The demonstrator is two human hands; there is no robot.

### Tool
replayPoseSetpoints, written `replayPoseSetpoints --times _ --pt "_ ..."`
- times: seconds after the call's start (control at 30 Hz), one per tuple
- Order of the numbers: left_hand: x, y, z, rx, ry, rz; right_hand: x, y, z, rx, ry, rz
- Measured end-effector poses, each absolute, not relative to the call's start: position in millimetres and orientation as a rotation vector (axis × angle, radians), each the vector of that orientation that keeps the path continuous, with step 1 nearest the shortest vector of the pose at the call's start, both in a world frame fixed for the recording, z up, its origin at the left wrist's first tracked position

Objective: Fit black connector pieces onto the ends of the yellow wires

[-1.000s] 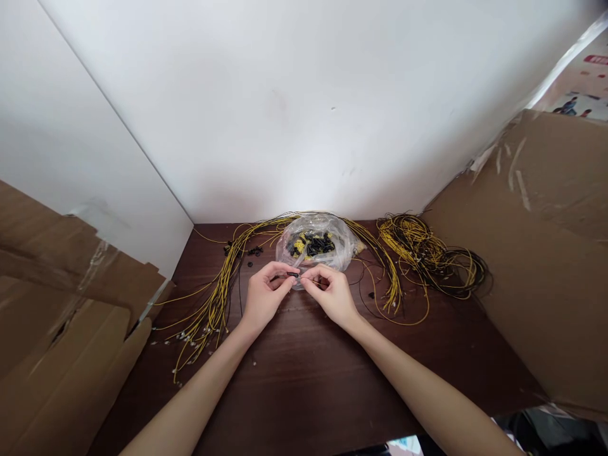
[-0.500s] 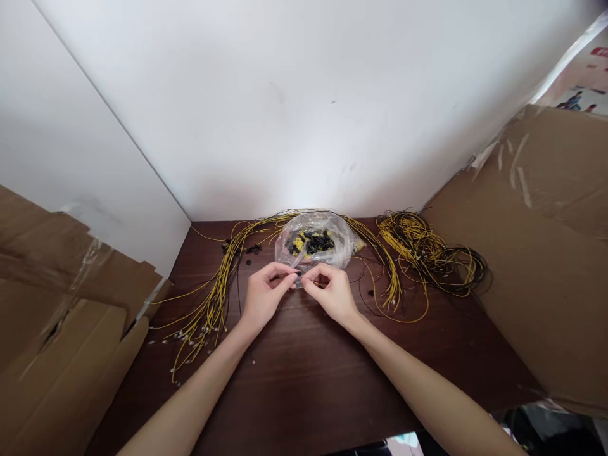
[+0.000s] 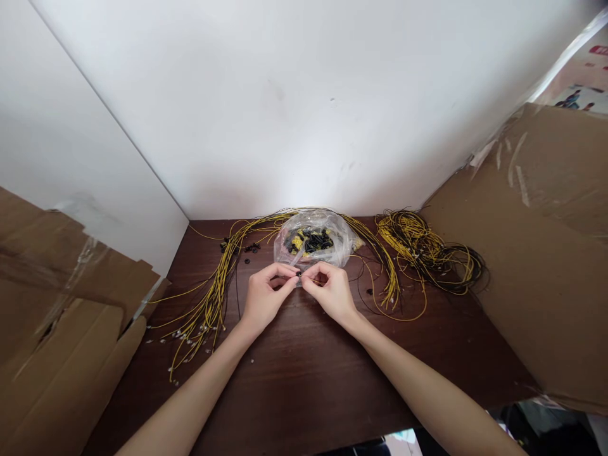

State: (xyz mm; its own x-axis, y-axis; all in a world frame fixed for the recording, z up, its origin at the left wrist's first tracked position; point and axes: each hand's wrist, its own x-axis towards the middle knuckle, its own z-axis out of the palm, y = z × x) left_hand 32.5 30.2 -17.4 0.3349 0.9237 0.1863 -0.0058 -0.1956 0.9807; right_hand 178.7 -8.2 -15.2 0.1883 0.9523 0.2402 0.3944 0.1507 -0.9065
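Between my fingertips, in front of the plastic bag, is a small black round part. My left hand is closed in a pinch on its left side. My right hand pinches close beside it, its fingertips almost touching those of the left; a thin yellowish wire shows faintly at this hand, its end hidden by the fingers. Just behind both hands sits a clear plastic bag, open at the top, with black and yellow small pieces inside.
A bundle of yellow and black wires arcs behind the bag, its left ends tipped white. At right lies a tangled wire coil. Loose black rings lie left of the bag. Cardboard and white panels enclose the brown table.
The fingertips of both hands have drawn slightly closer together around the black part. Otherwise only the camera view has shifted a little.
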Motion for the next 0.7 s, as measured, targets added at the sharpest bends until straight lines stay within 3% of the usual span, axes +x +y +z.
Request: replayPoseSetpoints --times 0.7 --pt "31.3 29.5 -17.7 1.606 0.885 1.069 180.2 -7.1 -16.2 -1.425 -1.393 0.69"
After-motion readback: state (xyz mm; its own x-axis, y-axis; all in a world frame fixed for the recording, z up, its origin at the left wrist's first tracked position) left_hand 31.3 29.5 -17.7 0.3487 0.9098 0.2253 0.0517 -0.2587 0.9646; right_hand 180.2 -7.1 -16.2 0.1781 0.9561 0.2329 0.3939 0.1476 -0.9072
